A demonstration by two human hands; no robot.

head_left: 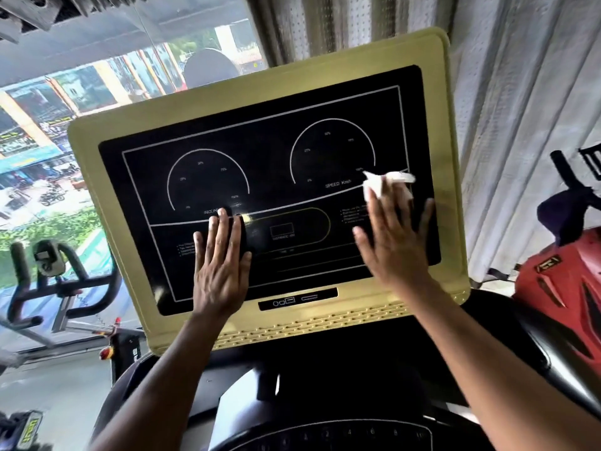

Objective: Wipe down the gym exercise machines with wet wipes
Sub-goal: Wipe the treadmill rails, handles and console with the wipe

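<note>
A treadmill console with a pale yellow frame (452, 177) fills the middle of the head view. Its black display panel (276, 177) shows two dial outlines, marked for incline and speed. My left hand (221, 258) lies flat on the lower left of the panel, fingers straight. My right hand (395, 236) presses a white wet wipe (382, 183) against the panel's right side, under the speed dial. The wipe sticks out beyond my fingertips; the rest of it is hidden under the palm.
An exercise bike (55, 281) stands at the left by a large window. A red machine housing (559, 281) sits at the right. White curtains (527, 102) hang behind the console. The treadmill's black lower control area (325, 431) is right below my arms.
</note>
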